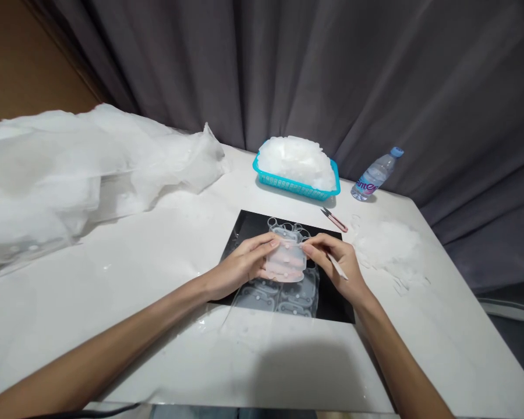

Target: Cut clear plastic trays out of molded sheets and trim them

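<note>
Your left hand [240, 266] and right hand [336, 262] pinch the clear film piece [286, 262] between closed fingertips above the black mat [332, 297]; your right seemingly also grips a thin tool [337, 266].

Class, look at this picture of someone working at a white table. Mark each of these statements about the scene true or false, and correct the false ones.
1. Both hands hold a clear plastic piece over a black mat. True.
2. The blue basket is empty. False: it is heaped with white pieces.
3. A water bottle lies on its side to the right of the basket. True.
4. The right hand holds nothing but the plastic piece. False: a thin white tool also sticks out of it.
5. The pink-handled snips are in the left hand. False: they lie on the table behind the mat.
</note>
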`<state>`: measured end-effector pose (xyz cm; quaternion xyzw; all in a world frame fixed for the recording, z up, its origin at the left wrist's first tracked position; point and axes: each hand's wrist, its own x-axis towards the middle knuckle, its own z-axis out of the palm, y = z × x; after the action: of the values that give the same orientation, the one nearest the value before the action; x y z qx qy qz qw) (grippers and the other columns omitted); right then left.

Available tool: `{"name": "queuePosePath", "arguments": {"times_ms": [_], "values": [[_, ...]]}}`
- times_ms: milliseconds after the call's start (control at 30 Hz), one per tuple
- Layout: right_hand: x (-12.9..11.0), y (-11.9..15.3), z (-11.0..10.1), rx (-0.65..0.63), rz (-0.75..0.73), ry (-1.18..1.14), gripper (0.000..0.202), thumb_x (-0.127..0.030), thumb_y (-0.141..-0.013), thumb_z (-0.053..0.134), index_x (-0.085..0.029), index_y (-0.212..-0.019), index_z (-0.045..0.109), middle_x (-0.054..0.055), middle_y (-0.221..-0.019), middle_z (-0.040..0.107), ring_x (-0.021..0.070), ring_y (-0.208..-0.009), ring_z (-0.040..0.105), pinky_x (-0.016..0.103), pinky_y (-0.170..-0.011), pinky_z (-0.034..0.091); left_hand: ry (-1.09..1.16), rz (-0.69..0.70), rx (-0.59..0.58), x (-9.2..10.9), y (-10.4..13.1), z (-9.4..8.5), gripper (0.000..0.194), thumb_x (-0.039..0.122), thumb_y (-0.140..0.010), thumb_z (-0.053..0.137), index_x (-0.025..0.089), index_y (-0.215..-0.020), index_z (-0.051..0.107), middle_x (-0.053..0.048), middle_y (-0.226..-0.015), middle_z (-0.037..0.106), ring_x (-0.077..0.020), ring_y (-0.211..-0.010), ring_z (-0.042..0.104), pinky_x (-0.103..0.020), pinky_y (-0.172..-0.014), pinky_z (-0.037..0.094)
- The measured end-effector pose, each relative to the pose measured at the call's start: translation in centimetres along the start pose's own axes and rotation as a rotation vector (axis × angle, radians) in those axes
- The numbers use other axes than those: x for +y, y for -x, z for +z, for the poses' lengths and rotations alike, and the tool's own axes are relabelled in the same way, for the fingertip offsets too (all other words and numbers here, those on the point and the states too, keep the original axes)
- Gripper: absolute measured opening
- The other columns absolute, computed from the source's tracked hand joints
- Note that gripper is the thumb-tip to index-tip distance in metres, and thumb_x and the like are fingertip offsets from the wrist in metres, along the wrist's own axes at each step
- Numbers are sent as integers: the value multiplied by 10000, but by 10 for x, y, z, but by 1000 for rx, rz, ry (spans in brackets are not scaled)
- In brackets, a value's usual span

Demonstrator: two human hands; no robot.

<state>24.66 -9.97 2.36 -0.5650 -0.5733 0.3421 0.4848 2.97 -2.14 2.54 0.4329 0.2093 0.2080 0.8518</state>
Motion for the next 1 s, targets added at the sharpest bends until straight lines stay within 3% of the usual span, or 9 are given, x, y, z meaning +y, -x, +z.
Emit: {"name": "queuePosePath", "arguments": {"times_ms": [267, 500, 767, 1000], "values": [[4, -1, 2, -3, 58, -119, 218, -419, -940, 712, -204, -907, 717, 7, -823, 665, 150, -733, 555, 267, -664, 437, 149, -95, -82, 4, 0, -1, 555, 487, -1105, 385, 69, -1401, 599, -246, -1185, 768, -339, -1077, 775, -480, -968, 602], [4, -2, 3, -5, 59, -152, 240, -443, -918, 733, -205, -909, 702, 9, -833, 671, 151, -754, 576, 265, -690, 462, 156, -117, -95, 7, 2, 0, 613, 528, -1097, 368, 79, -1482, 530, -264, -1303, 716, -361, -1168, 737, -547, -1070, 532], [2, -1, 5, 7, 48, -135, 230, -439, -927, 719, -210, -910, 700, 13, -845, 680, 159, -765, 590, 271, -698, 469, 53, -69, -67, 6, 3, 1, 409, 340, -1042, 592, 110, -1378, 639, -216, -1325, 719, -344, -1176, 733, -517, -1081, 544], [3, -2, 5, 4, 58, -122, 258, -463, -933, 709, -206, -918, 700, 19, -849, 700, 168, -776, 622, 277, -719, 488, -12, -64, -44, 3, 3, 2, 399, 288, -966, 727, 141, -1331, 667, -172, -1286, 745, -293, -1188, 727, -395, -1013, 585]]}}
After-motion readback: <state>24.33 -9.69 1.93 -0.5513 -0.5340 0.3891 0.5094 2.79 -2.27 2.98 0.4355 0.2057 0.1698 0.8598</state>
